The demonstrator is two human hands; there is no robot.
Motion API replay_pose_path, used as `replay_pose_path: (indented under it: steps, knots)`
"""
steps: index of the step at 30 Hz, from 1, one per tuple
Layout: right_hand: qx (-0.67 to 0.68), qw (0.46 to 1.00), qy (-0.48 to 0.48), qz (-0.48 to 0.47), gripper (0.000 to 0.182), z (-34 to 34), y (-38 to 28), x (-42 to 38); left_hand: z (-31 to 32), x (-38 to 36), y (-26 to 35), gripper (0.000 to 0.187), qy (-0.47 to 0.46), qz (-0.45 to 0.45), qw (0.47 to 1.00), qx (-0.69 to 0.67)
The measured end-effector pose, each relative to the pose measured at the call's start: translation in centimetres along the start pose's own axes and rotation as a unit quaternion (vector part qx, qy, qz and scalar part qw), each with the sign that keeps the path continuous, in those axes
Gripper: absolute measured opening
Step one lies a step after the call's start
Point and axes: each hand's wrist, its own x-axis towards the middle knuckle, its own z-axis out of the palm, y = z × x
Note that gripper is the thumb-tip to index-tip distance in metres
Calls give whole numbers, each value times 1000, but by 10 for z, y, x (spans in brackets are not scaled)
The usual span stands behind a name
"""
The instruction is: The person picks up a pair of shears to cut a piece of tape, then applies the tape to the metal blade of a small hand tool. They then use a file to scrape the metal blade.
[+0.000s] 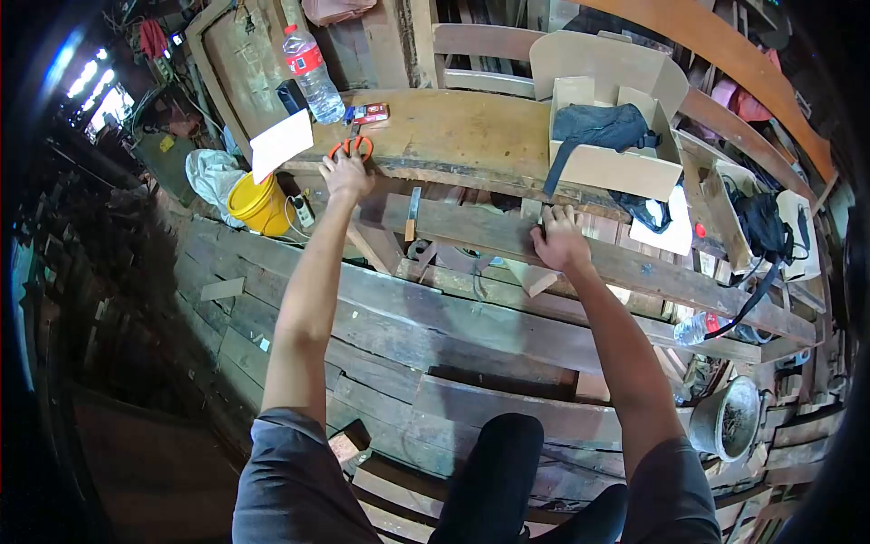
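Observation:
My left hand reaches to the front edge of the wooden bench top, its fingers closed on the orange handles of a pair of scissors. The blades point away from me, toward a red and white small box. Just left of that hand is a white sheet of paper. My right hand rests on a long wooden plank in front of the bench, fingers apart and holding nothing.
A red-labelled bottle stands at the back left. An open cardboard box holds dark cloth. A yellow bucket is at the left, a grey bucket at the lower right. A handsaw-like blade tool hangs between my hands.

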Motion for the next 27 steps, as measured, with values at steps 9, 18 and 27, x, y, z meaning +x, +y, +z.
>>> replay_pose_path:
  steps: [9, 18, 27]
  knots:
    - [9, 1000, -25, 12, 43, -4, 0, 2, 26, 22, -21, 44, 85, 104, 991, 18]
    - [10, 999, -50, 18, 47, -6, -2, 2, 4, 32, -14, 37, 272, 74, 939, -197]
    - [3, 999, -48, 17, 44, -7, -1, 3, -39, -36, -1, 37, 331, -29, 837, -435]
